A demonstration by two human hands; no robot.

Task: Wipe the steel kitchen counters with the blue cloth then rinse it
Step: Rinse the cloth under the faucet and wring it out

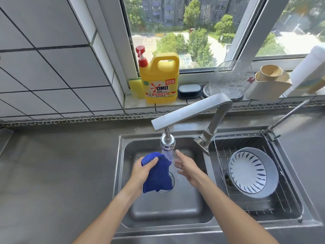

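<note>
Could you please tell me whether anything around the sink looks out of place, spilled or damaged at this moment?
Nothing stands out. The left hand holds the blue cloth under the running faucet head over the sink, the right hand is open beside it, and the bowl leans in the wire rack.

Over the left basin of a stainless steel double sink, the left hand is gripping a bunched blue microfibre cloth, which is hanging under the round chrome spray head of a flat steel faucet; water is streaming down beside it. The right hand is hovering just right of the stream, fingers spread and relaxed. A blue-and-white patterned bowl is lying tilted in a wire rack in the right basin. A yellow detergent jug with a red pump is standing on the tiled windowsill.
</note>
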